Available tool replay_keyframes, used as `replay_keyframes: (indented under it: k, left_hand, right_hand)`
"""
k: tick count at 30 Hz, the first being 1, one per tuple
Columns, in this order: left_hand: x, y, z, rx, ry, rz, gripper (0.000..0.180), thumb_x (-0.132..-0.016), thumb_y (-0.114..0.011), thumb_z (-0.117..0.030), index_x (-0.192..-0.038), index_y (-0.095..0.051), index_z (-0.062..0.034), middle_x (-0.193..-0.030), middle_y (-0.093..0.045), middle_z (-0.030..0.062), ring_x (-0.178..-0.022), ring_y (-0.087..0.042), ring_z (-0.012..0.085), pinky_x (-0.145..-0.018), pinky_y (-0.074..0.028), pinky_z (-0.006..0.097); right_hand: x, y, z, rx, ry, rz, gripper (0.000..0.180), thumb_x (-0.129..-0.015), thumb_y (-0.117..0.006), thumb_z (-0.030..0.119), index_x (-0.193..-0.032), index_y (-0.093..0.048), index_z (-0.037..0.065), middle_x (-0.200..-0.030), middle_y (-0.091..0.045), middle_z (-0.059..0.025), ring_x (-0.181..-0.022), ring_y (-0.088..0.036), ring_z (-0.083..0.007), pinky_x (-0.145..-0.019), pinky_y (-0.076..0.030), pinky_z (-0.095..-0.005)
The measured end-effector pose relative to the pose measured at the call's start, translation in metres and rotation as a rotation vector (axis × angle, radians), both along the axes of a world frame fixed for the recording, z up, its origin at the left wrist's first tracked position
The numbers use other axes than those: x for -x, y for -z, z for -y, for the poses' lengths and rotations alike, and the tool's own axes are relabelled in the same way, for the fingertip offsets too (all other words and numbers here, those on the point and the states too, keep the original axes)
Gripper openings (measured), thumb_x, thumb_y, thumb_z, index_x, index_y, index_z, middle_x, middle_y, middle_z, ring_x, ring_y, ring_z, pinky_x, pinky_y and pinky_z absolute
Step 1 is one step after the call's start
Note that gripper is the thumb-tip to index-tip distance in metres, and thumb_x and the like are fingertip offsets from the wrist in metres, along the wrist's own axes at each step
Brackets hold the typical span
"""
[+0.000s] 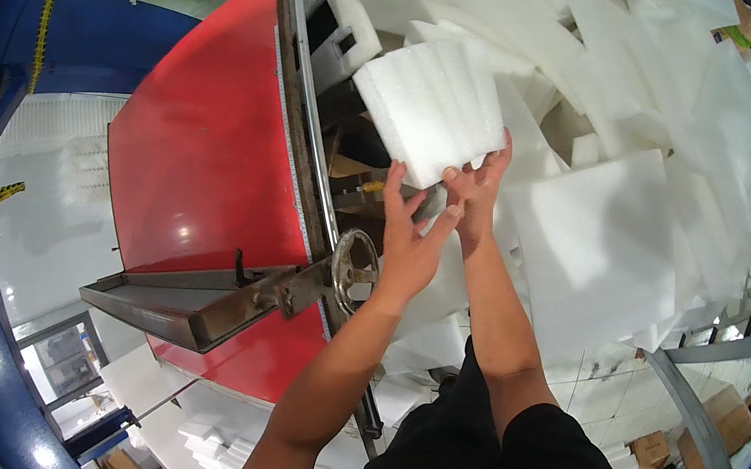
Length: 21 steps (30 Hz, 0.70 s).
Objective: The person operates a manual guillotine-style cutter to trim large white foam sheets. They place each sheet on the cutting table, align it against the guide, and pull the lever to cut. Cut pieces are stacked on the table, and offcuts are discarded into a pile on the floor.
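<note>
A stack of white foam sheets (431, 104) is up in front of me, over the heap of foam and beside the red table's rail. My right hand (478, 191) grips its near right corner, thumb on the near edge and fingers along the right side. My left hand (412, 244) is just below the near left corner. Its fingers are spread and curved, and one fingertip is at the foam's edge; whether it touches cannot be made out.
To the left stands a red table (208, 137) with a metal rail (314, 113), a handwheel (354, 272) and a steel arm (195, 306). Loose white foam sheets (598, 235) pile up at the right. A grey metal frame (694, 409) and cardboard boxes (725, 423) are at lower right.
</note>
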<state>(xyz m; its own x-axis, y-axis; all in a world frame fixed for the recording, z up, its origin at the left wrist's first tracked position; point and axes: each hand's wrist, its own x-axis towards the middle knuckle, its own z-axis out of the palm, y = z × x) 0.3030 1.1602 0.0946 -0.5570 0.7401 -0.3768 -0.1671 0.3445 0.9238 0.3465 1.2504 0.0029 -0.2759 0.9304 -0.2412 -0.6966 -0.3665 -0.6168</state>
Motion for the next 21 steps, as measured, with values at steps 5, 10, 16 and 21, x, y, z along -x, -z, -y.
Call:
replay_keyframes:
  k: [5,10,16,21]
  left_hand:
    - [0.039,0.061,-0.042,0.164,-0.090,0.106,0.093,-0.090,-0.071,-0.024,-0.159,-0.011,-0.0078,-0.158,-0.027,0.0144,-0.129,-0.046,0.0266,-0.095,-0.043,0.039]
    - [0.107,0.133,-0.088,0.042,-0.299,-0.010,0.080,-0.088,-0.070,-0.031,-0.150,-0.024,-0.0114,-0.150,-0.040,0.0021,-0.122,-0.047,0.0212,-0.090,-0.040,0.042]
    - [0.194,0.141,-0.146,-0.079,-0.413,0.300,0.064,-0.094,-0.063,-0.044,-0.144,-0.041,-0.0116,-0.142,-0.043,0.0107,-0.129,-0.045,0.0240,-0.099,-0.040,0.043]
    - [0.238,0.185,-0.138,-0.346,-0.576,0.434,0.078,-0.098,-0.056,-0.054,-0.154,-0.028,-0.0062,-0.156,-0.029,0.0123,-0.141,-0.034,0.0224,-0.109,-0.032,0.032]
  right_hand:
    - [0.034,0.030,-0.032,0.100,-0.022,0.099,0.123,-0.063,-0.087,-0.002,-0.157,-0.009,0.018,-0.151,-0.027,-0.0154,-0.139,-0.034,-0.0371,-0.104,-0.049,-0.0497]
    - [0.113,0.085,-0.083,-0.194,-0.022,0.387,0.121,-0.059,-0.090,0.005,-0.155,-0.016,0.015,-0.145,-0.032,-0.0182,-0.135,-0.036,-0.0358,-0.108,-0.042,-0.0488]
    - [0.213,0.118,-0.132,-0.634,0.190,0.758,0.116,-0.053,-0.094,0.016,-0.149,-0.031,0.012,-0.151,-0.026,-0.0231,-0.140,-0.029,-0.0436,-0.114,-0.034,-0.0519]
    - [0.273,0.129,-0.132,-0.826,0.054,0.723,0.098,-0.061,-0.091,0.022,-0.145,-0.041,0.017,-0.155,-0.024,-0.0255,-0.141,-0.030,-0.0493,-0.113,-0.037,-0.0546]
